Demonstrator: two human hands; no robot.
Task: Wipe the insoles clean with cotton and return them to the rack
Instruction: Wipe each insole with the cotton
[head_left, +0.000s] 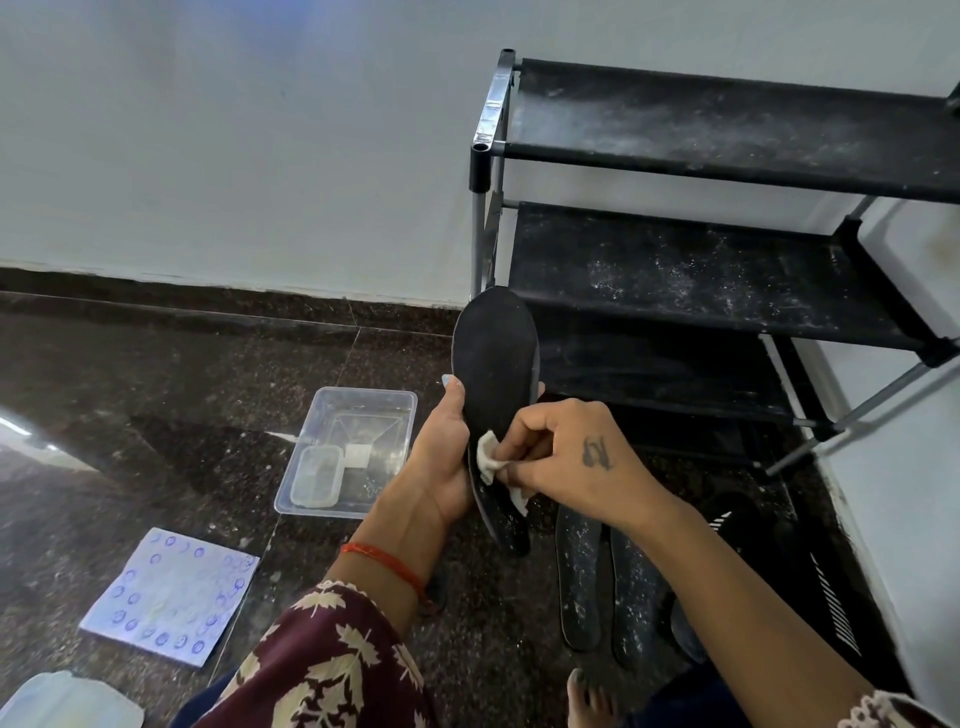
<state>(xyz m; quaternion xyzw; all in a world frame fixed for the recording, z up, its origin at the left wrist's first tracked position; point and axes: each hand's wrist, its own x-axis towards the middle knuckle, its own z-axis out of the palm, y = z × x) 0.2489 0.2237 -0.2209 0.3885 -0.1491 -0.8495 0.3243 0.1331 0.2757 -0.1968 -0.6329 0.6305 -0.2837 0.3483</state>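
Observation:
My left hand (441, 457) grips a black insole (493, 358) upright by its lower half, toe end pointing up. My right hand (566, 457) pinches a white cotton piece (488, 460) and presses it against the insole's face. Two dusty black insoles (579, 571) lie side by side on the floor below my right forearm. The black shoe rack (727, 270) with dusty fabric shelves stands at the right against the wall.
A clear plastic tub (358, 410) holding a smaller lidded box and a cotton square sits on the dark stone floor left of my hands. A patterned blue-white cloth (171, 592) lies at lower left. Black footwear with white stripes (831, 597) lies under the rack.

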